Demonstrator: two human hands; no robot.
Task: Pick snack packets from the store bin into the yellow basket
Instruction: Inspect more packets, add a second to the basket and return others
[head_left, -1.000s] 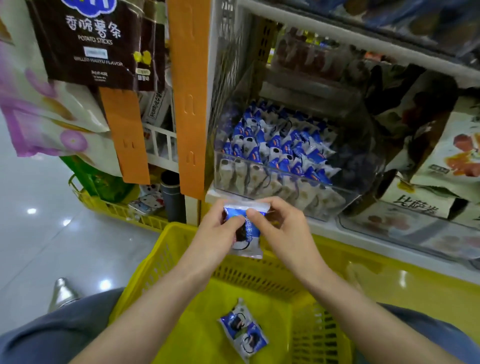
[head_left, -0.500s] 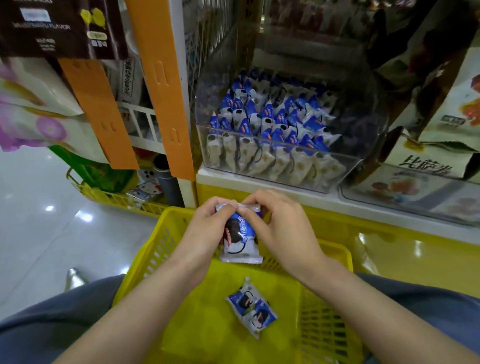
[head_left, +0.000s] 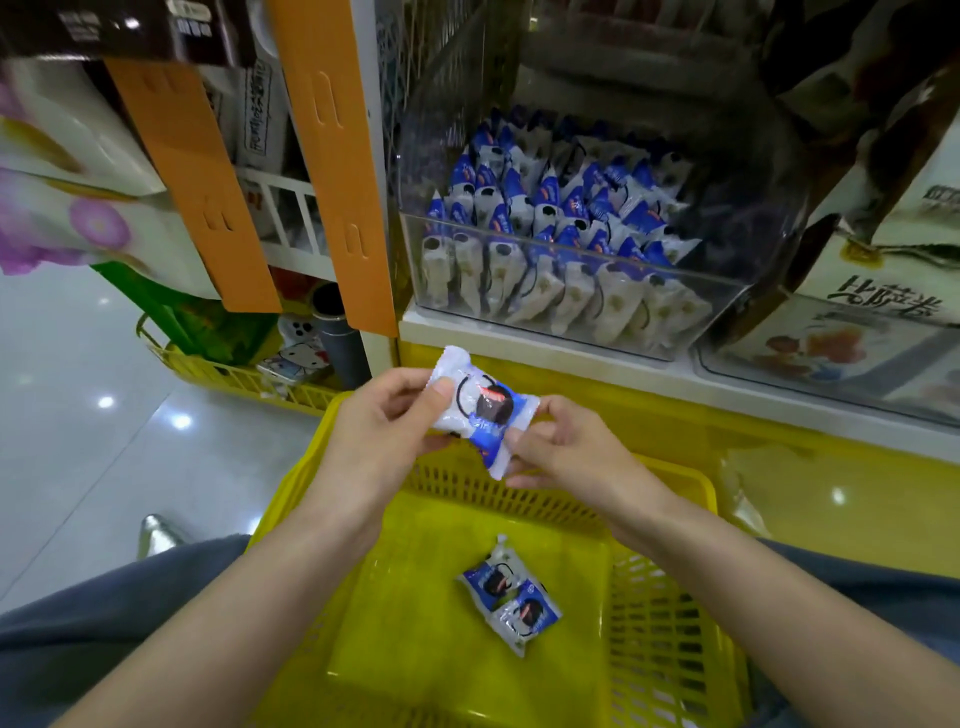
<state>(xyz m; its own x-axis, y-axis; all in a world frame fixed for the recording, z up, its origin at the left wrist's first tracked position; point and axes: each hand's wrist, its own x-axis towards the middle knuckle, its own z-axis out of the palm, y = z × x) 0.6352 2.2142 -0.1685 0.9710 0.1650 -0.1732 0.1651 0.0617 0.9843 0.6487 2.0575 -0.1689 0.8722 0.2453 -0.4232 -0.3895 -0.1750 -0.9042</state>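
- A glossy pale floor (head_left: 78, 415) is seen at the left, with ceiling lights mirrored in it.
- A white shelf (head_left: 519, 343) on a yellow base is seen ahead, and large printed bags (head_left: 883, 260) are stacked on its right part.
- The yellow basket (head_left: 670, 470) is seen low in the middle, between two grey trouser legs, with its far rim close to the shelf base.
- A clear store bin (head_left: 769, 208) is set on the shelf edge, above and beyond the basket. It is filled with blue and white snack packets (head_left: 545, 208) stood in rows.
- Two orange strips (head_left: 337, 156) are hung to the left of the bin, one on the shelf post and one further left.
- A second yellow basket (head_left: 234, 371) is seen on the floor behind them, with small goods in it.
- The left hand (head_left: 379, 421) is curled round the upper left end of one packet, with the thumb laid on its front.
- The right hand (head_left: 566, 447) is pinched on the lower right end of that packet.
- The held packet (head_left: 483, 410) is kept tilted between both hands, above the basket's far rim and below the bin.
- Two more packets (head_left: 511, 597) are laid on the basket floor, overlapping, right of centre.
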